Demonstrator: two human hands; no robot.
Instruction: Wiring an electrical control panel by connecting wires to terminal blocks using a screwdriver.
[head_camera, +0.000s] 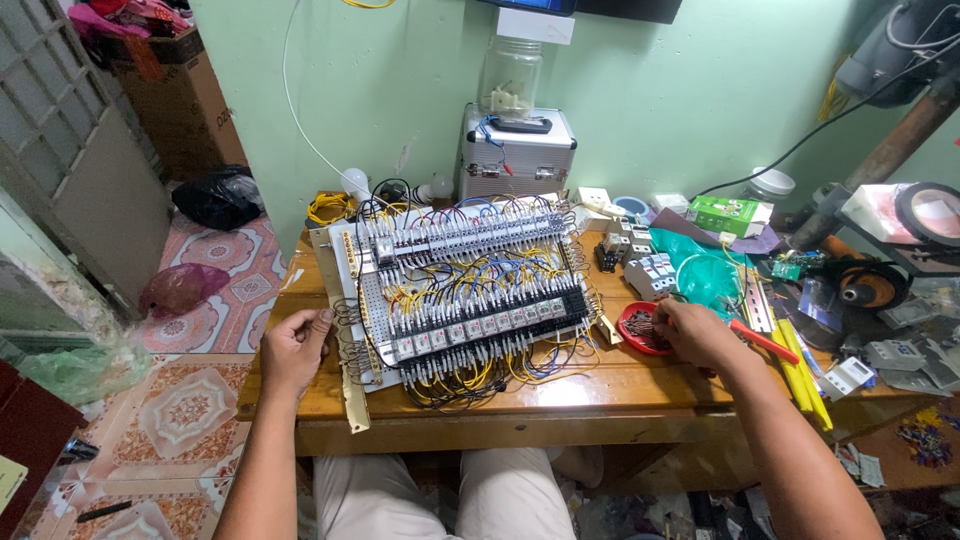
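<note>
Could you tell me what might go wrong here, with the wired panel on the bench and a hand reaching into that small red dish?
The wired panel overhangs the wooden table at its front left corner, steadied only by the left hand; letting go might tip it. The loose wire loops hang near the table edge and could snag a sleeve. The right hand digs in the small red dish, which sits among clutter and could spill.
</note>
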